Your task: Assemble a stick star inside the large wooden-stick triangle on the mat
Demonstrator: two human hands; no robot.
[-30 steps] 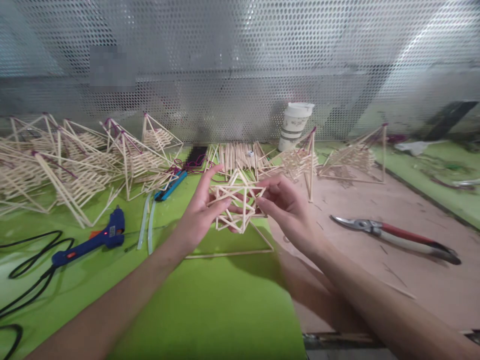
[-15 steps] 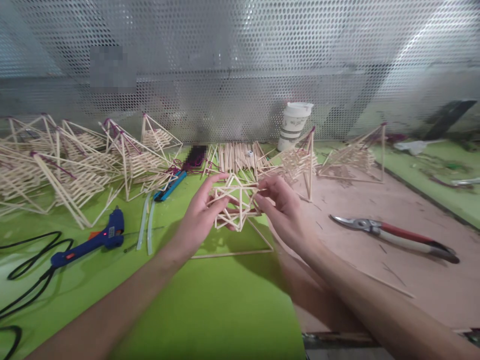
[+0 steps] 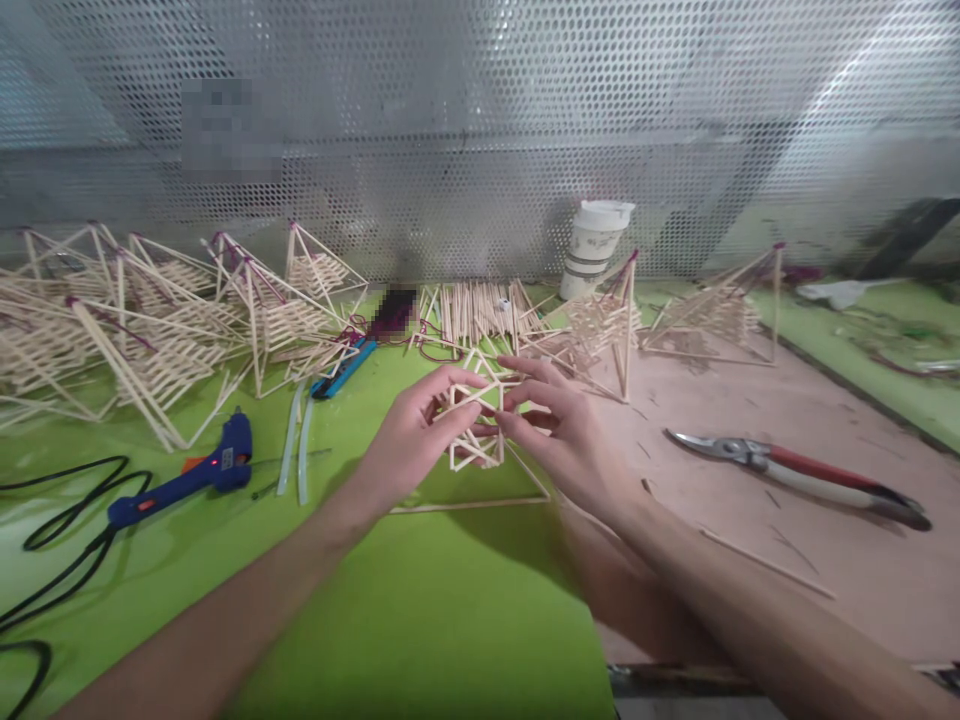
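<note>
Between my two hands, above the green table surface, is a small openwork frame of pale wooden sticks joined at angles. My left hand grips it from the left, thumb in front and fingers behind. On the other side my right hand pinches the frame with thumb and fingertips. Parts of the frame are hidden behind the fingers. Beneath it, a few longer sticks lie in an angle on the green surface. A row of loose wooden sticks lies just beyond my hands.
Several stick pyramids crowd the left and back. A blue glue gun with a black cord, glue sticks and a blue cutter lie left. Pruning shears rest on the right. A paper cup stands behind.
The stick frame has been turned between my hands and now shows another side. My right fingers have shifted left over it, closer to my left hand.
</note>
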